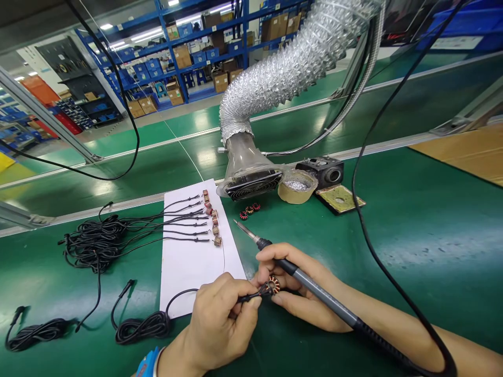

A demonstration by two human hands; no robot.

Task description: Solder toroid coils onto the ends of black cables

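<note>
1. My left hand point(220, 327) pinches a copper-wound toroid coil point(272, 286) and its black cable point(251, 297), lower centre.
2. My right hand point(302, 288) grips a soldering iron point(320, 299), tip apart from the coil.
3. Step: lining up the joint; next calls for tip-to-lead contact.

Two hands point(222, 327) point(302, 288), one soldering iron point(314, 285), three loose coils point(249, 210).
</note>
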